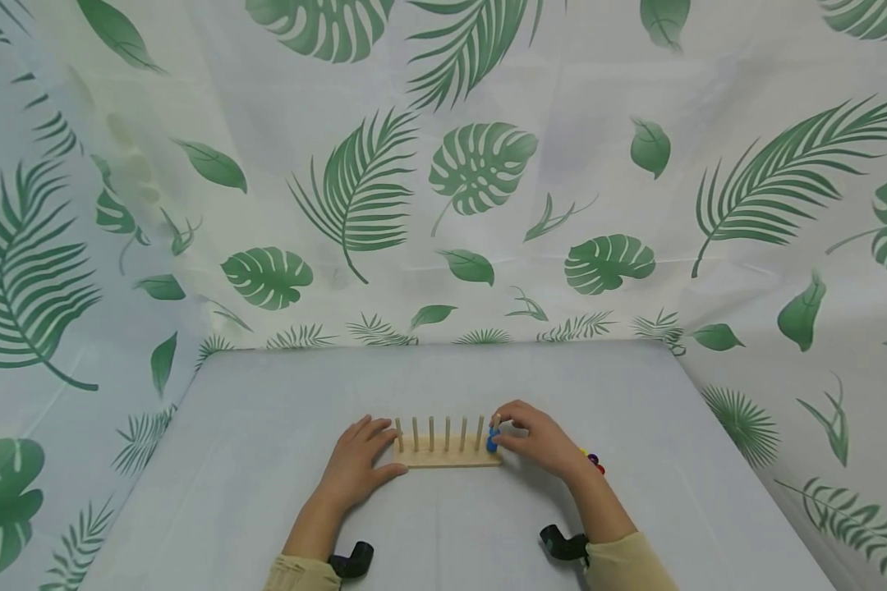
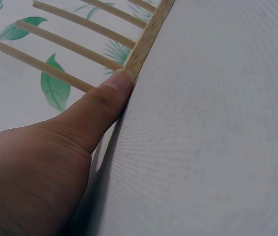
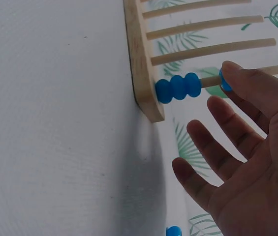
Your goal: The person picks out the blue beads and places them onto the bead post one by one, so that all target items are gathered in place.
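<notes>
A wooden peg board (image 1: pixel 447 461) with a row of several upright pegs stands on the table in the head view. My left hand (image 1: pixel 356 464) holds its left end, with the thumb (image 2: pixel 114 88) pressed along the near edge of the base; the other fingers are hidden in the left wrist view. At the rightmost peg, my right hand (image 1: pixel 540 439) pinches a blue bead (image 3: pixel 224 81) between thumb and index finger, around the upper part of the peg. Three blue beads (image 3: pixel 179 87) are stacked at the foot of that same peg. The right hand's remaining fingers are spread apart.
Yellow, purple and red beads (image 1: pixel 593 458) lie partly hidden behind the right wrist. Another blue bead (image 3: pixel 174 231) shows at the bottom of the right wrist view. Black wrist mounts (image 1: pixel 352 561) sit at both sleeves. A leaf-printed cloth (image 1: pixel 532 271) hangs behind the white table (image 1: pixel 281 386).
</notes>
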Action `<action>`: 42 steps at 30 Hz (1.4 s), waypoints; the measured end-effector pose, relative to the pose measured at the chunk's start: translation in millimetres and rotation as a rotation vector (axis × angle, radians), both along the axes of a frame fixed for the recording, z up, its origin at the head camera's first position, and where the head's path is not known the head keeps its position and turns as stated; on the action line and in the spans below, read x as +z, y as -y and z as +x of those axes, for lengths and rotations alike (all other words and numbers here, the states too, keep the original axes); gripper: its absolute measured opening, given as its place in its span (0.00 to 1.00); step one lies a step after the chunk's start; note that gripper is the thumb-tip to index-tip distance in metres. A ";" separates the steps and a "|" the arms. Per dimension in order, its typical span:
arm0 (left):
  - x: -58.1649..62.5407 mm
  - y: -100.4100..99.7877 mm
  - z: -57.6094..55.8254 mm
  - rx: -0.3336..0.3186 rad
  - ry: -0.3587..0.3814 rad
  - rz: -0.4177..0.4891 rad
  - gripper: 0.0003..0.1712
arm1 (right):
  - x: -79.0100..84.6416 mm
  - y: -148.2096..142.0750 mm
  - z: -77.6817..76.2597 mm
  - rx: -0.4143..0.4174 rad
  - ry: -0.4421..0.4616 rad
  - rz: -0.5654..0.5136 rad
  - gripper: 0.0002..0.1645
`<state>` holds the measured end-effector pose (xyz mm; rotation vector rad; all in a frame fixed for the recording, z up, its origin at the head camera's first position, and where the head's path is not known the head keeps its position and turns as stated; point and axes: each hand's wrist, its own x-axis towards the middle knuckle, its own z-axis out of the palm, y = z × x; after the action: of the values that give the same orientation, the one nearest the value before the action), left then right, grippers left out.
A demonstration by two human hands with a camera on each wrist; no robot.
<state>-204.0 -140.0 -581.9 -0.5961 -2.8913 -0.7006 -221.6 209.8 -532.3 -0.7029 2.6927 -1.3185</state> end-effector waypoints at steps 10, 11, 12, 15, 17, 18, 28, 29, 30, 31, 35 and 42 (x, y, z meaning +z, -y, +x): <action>0.0 -0.5 0.5 0.006 -0.001 -0.009 0.38 | -5.6 2.1 1.9 -0.018 0.026 0.016 0.09; 0.0 -0.4 0.5 0.005 -0.002 -0.011 0.38 | -6.0 1.9 1.8 -0.015 0.023 0.018 0.09; -0.3 -0.4 0.3 0.003 -0.004 -0.012 0.38 | -6.1 1.8 1.8 -0.012 0.019 0.020 0.08; -0.4 0.1 0.4 -0.001 -0.006 -0.010 0.38 | -5.8 2.0 1.9 -0.007 0.019 0.018 0.08; -0.2 0.4 0.3 -0.004 -0.007 -0.008 0.38 | -5.6 2.2 1.8 -0.002 0.019 0.021 0.08; -0.1 0.6 0.2 -0.004 -0.007 -0.008 0.38 | -5.7 2.3 1.7 -0.002 0.019 0.023 0.08; -1.3 0.9 -1.1 -0.005 -0.011 -0.015 0.38 | -7.4 2.2 0.6 -0.006 0.037 0.042 0.08; -1.5 0.8 -1.3 -0.005 -0.012 -0.013 0.38 | -7.4 2.3 0.5 -0.006 0.038 0.042 0.08; -1.6 0.7 -1.3 -0.005 -0.015 -0.011 0.37 | -7.4 2.3 0.4 -0.006 0.040 0.041 0.08; -1.2 0.7 -1.1 -0.004 -0.014 -0.009 0.37 | -7.5 2.3 0.2 -0.005 0.041 0.039 0.09; -0.9 0.7 -1.1 -0.003 -0.014 -0.009 0.37 | -7.5 1.8 -0.1 0.001 0.040 0.041 0.09; -0.3 0.4 -0.9 -0.001 -0.007 -0.008 0.38 | -2.7 -0.6 1.8 -0.005 0.035 0.063 0.12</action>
<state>-204.9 -140.3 -582.2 -0.5997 -2.8893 -0.6857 -219.8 210.4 -535.1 -0.6604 2.6973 -1.2296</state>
